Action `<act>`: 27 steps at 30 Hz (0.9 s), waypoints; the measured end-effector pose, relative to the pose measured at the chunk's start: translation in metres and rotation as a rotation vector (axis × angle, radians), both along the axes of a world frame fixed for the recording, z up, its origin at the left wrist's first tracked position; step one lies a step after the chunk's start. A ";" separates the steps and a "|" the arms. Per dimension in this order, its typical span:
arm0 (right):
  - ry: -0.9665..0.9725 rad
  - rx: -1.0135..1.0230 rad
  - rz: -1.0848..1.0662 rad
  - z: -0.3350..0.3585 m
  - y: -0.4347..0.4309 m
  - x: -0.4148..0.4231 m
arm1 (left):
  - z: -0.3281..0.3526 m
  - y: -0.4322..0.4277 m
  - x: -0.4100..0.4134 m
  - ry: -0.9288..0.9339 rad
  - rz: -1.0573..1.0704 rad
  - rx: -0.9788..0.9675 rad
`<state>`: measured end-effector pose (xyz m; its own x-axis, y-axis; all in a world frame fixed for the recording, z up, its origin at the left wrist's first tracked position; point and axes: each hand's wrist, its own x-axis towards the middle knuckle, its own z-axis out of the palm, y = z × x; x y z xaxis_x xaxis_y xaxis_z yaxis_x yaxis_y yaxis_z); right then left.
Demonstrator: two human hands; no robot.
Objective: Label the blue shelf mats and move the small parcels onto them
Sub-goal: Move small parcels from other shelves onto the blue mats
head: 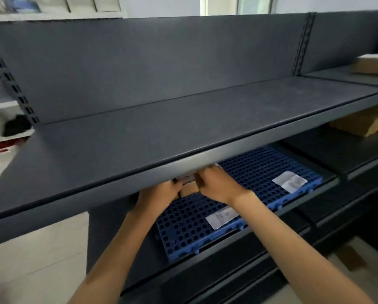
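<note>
While both arms reach in under the front lip of the grey upper shelf (183,119), the left hand (161,191) and the right hand (216,185) close from either side on a small brown parcel (189,189) with a pale label on its top. The left fingers wrap its left side and the right fingers press its right side, so the parcel is pinched between the two hands; its far end is hidden by the shelf lip. The picture does not settle whether the parcel rests on the mat below or is held just clear of it.

Directly beneath the grip lies the near blue perforated mat (183,229), on the lower shelf. Toward the wearer and to the right of the grip, a white paper label (222,217) lies on that mat near its front edge, partly crossed by the right forearm. Right of the grip, a second blue perforated mat (260,170) sits edge to edge with the first, and a second white label (290,181) lies near its right end. Well to the right of the hands, larger cardboard boxes (363,122) stand on the neighbouring bay, with another cardboard box (373,65) on the shelf above them.
</note>
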<state>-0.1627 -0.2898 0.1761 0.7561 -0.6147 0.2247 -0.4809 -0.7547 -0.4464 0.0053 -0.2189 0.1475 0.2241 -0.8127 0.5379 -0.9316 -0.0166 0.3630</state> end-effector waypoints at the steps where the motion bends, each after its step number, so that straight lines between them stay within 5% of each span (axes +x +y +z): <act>1: 0.001 -0.034 -0.043 0.001 0.004 -0.016 | 0.007 0.001 -0.015 -0.006 -0.038 -0.004; 15: -0.100 -0.214 -0.517 0.019 -0.017 -0.328 | 0.048 -0.100 -0.314 0.044 -0.720 0.038; 27: -0.101 -0.343 -0.662 0.083 -0.150 -0.578 | 0.115 -0.253 -0.568 0.004 -0.768 -0.014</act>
<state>-0.7408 -0.4395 0.2595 0.2186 -0.8170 0.5336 -0.8517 -0.4266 -0.3043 -0.5625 -0.4724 0.2624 -0.3985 -0.7342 0.5497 -0.6785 0.6393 0.3619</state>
